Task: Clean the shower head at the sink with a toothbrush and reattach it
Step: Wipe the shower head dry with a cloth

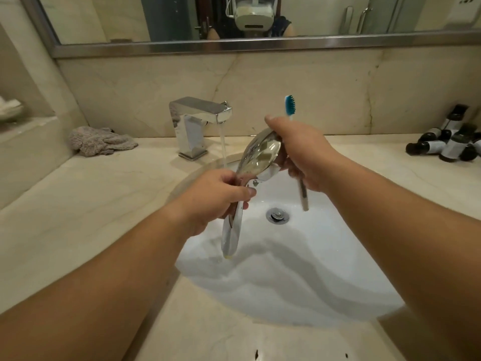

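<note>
A chrome shower head [260, 155] hangs over the white sink [299, 269], its shiny back toward me and its handle pointing down. My left hand [216, 199] grips the handle near the neck. My right hand [299, 152] holds the head's right edge and also grips a toothbrush [289, 105]. The brush stands upright with blue and white bristles above my fist. Its grey handle end sticks out below my palm. The spray face is hidden from me.
The chrome faucet [197, 121] runs a thin stream of water [223, 142] into the basin, just left of the shower head. A grey cloth [100, 140] lies on the counter at the left. Several dark bottles [450, 142] lie at the right. The drain [277, 215] sits mid-basin.
</note>
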Demonstrator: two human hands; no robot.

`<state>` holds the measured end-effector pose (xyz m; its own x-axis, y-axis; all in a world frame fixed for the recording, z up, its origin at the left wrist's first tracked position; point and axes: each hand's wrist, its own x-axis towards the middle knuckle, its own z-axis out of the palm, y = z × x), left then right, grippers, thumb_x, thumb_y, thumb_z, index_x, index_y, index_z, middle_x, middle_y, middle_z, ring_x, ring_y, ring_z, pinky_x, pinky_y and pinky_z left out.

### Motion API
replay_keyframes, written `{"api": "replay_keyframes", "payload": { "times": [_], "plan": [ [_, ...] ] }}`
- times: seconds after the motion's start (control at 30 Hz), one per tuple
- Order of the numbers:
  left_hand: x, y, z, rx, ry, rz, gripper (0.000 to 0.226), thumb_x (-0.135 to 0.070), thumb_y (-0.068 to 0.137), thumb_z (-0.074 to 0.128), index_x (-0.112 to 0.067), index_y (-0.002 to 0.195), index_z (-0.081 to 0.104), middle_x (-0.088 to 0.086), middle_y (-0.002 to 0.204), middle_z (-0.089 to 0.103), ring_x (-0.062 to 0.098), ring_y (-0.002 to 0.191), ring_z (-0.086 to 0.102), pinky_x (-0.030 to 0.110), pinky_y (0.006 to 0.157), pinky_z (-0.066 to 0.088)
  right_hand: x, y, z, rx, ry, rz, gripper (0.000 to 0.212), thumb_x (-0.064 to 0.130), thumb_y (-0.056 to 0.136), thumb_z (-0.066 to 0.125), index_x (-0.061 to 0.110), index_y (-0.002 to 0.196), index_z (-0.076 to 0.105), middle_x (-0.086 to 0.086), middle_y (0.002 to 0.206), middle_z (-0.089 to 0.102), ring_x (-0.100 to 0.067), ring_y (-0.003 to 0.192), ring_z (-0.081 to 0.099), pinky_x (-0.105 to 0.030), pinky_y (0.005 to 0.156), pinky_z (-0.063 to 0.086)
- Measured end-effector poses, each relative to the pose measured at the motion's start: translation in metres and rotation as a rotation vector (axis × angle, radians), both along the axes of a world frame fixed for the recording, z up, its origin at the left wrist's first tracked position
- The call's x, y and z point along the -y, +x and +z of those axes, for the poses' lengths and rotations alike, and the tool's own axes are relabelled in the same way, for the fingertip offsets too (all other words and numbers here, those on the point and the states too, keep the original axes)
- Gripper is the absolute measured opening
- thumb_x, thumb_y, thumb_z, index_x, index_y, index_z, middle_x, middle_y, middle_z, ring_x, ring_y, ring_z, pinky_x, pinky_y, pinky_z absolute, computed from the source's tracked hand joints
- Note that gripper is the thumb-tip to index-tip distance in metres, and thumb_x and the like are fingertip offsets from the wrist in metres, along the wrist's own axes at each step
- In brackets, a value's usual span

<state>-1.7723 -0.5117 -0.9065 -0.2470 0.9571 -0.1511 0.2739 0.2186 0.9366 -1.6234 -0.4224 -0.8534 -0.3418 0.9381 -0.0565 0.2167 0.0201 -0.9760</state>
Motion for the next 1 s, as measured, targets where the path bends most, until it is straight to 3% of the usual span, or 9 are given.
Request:
{"api": "replay_keyframes", "payload": {
  "times": [0.07, 0.13, 0.3, 0.43, 0.63, 0.77, 0.9, 1.0],
  "plan": [
    [0.0, 0.002, -0.002, 0.05, -0.038, 0.053, 0.023, -0.013, 0.09, 0.076, 0.002, 0.106, 0.068, 0.011, 0.085, 0.069, 0.024, 0.084, 0.069, 0.033, 0.069, 0.051, -0.018, -0.007, 0.0, 0.116, 0.14, -0.069, 0.036, 0.049, 0.088, 0.057, 0.013, 0.087, 0.061, 0.001, 0.061, 0.06, -0.01, 0.047, 0.05, -0.026, 0.049, 0.038],
    [0.001, 0.004, -0.005, 0.145, -0.096, 0.1, 0.016, -0.013, 0.09, 0.078, -0.005, 0.098, 0.066, 0.009, 0.084, 0.069, 0.022, 0.082, 0.072, 0.032, 0.065, 0.054, -0.042, -0.017, 0.002, 0.153, 0.177, -0.131, 0.026, 0.036, 0.089, 0.06, 0.011, 0.095, 0.065, -0.002, 0.072, 0.058, -0.013, 0.057, 0.049, -0.028, 0.051, 0.041],
    [-0.001, 0.016, -0.009, 0.307, -0.175, 0.174, 0.02, -0.016, 0.09, 0.079, -0.008, 0.103, 0.066, 0.011, 0.089, 0.066, 0.025, 0.078, 0.07, 0.034, 0.066, 0.055, -0.084, -0.064, 0.011, 0.167, 0.169, 0.033, 0.026, 0.024, 0.093, 0.052, 0.005, 0.107, 0.061, -0.007, 0.084, 0.057, -0.017, 0.064, 0.048, -0.029, 0.049, 0.042],
    [-0.006, 0.014, -0.008, 0.308, -0.194, 0.218, 0.023, -0.019, 0.089, 0.08, -0.008, 0.101, 0.064, 0.012, 0.09, 0.065, 0.027, 0.077, 0.069, 0.031, 0.059, 0.053, -0.097, -0.092, 0.011, 0.217, 0.182, 0.147, 0.03, 0.017, 0.098, 0.039, 0.01, 0.122, 0.055, -0.01, 0.091, 0.056, -0.017, 0.066, 0.045, -0.028, 0.049, 0.039],
    [-0.009, 0.008, -0.01, 0.26, -0.209, 0.207, 0.022, -0.02, 0.089, 0.081, -0.009, 0.098, 0.064, 0.011, 0.089, 0.066, 0.024, 0.078, 0.07, 0.021, 0.042, 0.048, -0.106, -0.103, 0.005, 0.252, 0.178, 0.229, 0.044, 0.005, 0.095, 0.037, 0.018, 0.134, 0.052, -0.01, 0.09, 0.054, -0.015, 0.062, 0.041, -0.026, 0.049, 0.039],
    [-0.013, 0.007, -0.015, 0.199, -0.201, 0.206, 0.024, -0.019, 0.087, 0.083, -0.009, 0.096, 0.063, 0.011, 0.087, 0.068, 0.024, 0.079, 0.071, 0.023, 0.046, 0.05, -0.102, -0.098, 0.009, 0.24, 0.21, 0.257, 0.043, 0.004, 0.095, 0.038, 0.024, 0.128, 0.058, -0.008, 0.088, 0.056, -0.015, 0.063, 0.042, -0.026, 0.05, 0.039],
    [-0.016, 0.008, -0.015, 0.1, -0.158, 0.188, 0.027, -0.021, 0.085, 0.085, -0.005, 0.096, 0.065, 0.014, 0.087, 0.071, 0.034, 0.086, 0.077, 0.033, 0.062, 0.053, -0.092, -0.086, 0.019, 0.427, 0.405, 0.28, 0.037, 0.011, 0.096, 0.044, 0.019, 0.13, 0.057, -0.008, 0.098, 0.062, -0.017, 0.07, 0.053, -0.032, 0.06, 0.05],
    [-0.017, 0.011, -0.009, 0.08, -0.085, 0.178, 0.043, -0.02, 0.083, 0.086, 0.007, 0.107, 0.063, 0.016, 0.085, 0.066, 0.031, 0.08, 0.068, 0.044, 0.072, 0.053, -0.081, -0.061, 0.027, 0.534, 0.538, 0.17, 0.024, 0.026, 0.096, 0.052, 0.013, 0.112, 0.063, -0.005, 0.089, 0.063, -0.017, 0.071, 0.057, -0.032, 0.063, 0.051]
  ]
}}
